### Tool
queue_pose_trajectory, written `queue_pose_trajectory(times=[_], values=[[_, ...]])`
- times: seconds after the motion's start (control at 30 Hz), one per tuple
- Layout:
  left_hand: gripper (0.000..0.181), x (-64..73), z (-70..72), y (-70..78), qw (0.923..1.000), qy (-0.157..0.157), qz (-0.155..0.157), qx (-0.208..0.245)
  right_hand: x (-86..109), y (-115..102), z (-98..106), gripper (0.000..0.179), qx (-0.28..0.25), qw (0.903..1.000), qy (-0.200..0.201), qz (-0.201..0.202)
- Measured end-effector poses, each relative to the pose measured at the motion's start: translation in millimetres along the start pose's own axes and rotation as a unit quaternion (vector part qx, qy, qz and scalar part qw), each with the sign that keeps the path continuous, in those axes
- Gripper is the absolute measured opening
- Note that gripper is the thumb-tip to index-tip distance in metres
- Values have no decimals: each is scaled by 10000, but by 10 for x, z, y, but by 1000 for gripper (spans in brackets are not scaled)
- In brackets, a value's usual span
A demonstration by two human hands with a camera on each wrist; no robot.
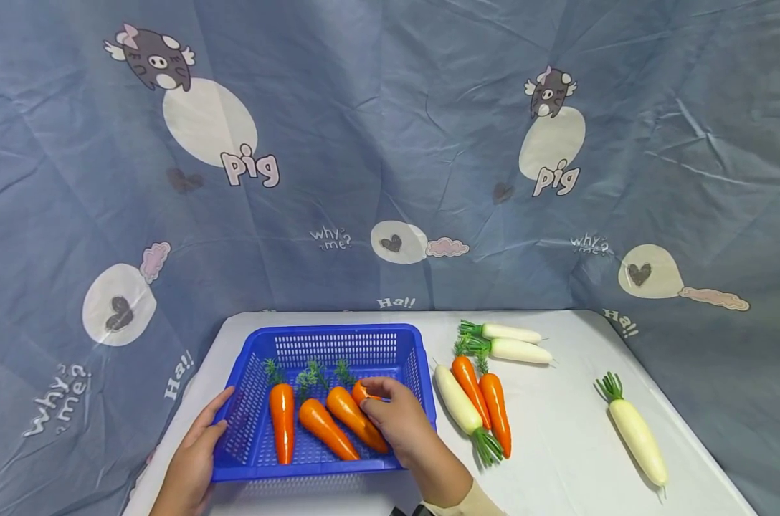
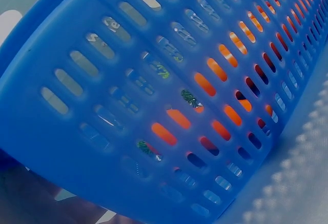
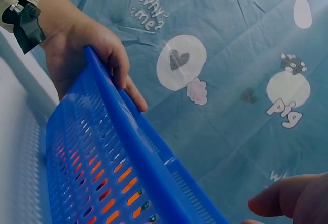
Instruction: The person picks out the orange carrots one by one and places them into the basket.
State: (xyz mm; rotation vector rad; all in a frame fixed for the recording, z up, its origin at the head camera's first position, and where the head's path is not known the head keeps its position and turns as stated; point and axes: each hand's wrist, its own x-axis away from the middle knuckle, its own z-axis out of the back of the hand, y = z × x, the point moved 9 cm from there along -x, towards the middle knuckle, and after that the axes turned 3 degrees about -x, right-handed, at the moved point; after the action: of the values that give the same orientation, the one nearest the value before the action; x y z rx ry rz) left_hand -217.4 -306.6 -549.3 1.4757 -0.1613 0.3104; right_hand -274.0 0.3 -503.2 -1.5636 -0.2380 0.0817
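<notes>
- On the left, I am seeing the blue-grey printed cloth (image 1: 35, 272) hanging behind and around the white surface (image 1: 564, 444).
- At the basket's left side, I am watching the left hand (image 1: 193, 459); its grip is closing over the rim, with the thumb at the edge, and a beige cuff is showing above that wrist in the right wrist view.
- Next, I am viewing the slotted blue plastic basket (image 1: 319, 471), which is standing upright on the surface; through its slots the left wrist camera is giving me patches of orange and green.
- Inside, I am counting four carrots: a left carrot (image 1: 282, 419) lying nearly straight, a second carrot (image 1: 325, 428) slanting, a third carrot (image 1: 356, 423) slanting close beside it, and a fourth carrot (image 1: 359, 393) mostly hidden, their green tops pointing to the far wall.
- At the basket's right, I am seeing the right hand (image 1: 399, 419) reaching in over the rim; its grip is pinching the fourth carrot between curled fingers and thumb.
- Just right of the basket, a daikon radish (image 1: 457, 398) is lying with its leaves towards me, beside two loose carrots (image 1: 495, 412).
- Behind these, two slimmer daikon radishes (image 1: 519, 350) are lying side by side, leaves leftward.
- At far right, a single daikon radish (image 1: 638, 441) is resting well apart, leaves pointing away from me.
</notes>
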Motion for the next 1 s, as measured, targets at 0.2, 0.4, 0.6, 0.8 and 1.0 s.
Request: queue_pose_trajectory(times=[0.2,0.4,0.6,0.8,1.0], values=[[57,10,0,0,10000,-8,-60,43,-6,7,5,38,-44,10000,32,16],[57,0,-1,6,10000,4,-27,-9,-4,-7,3,39,-236,9997,-10,67],[57,-2,-3,4,10000,11,-16,24,25,-41,7,40,-584,9983,-20,76],[57,-9,-1,-1,10000,2,46,38,39,-65,18,43,-814,9967,-7,61],[57,-1,9,6,10000,46,73,2,48,-84,12,41,-1077,9941,-117,53]])
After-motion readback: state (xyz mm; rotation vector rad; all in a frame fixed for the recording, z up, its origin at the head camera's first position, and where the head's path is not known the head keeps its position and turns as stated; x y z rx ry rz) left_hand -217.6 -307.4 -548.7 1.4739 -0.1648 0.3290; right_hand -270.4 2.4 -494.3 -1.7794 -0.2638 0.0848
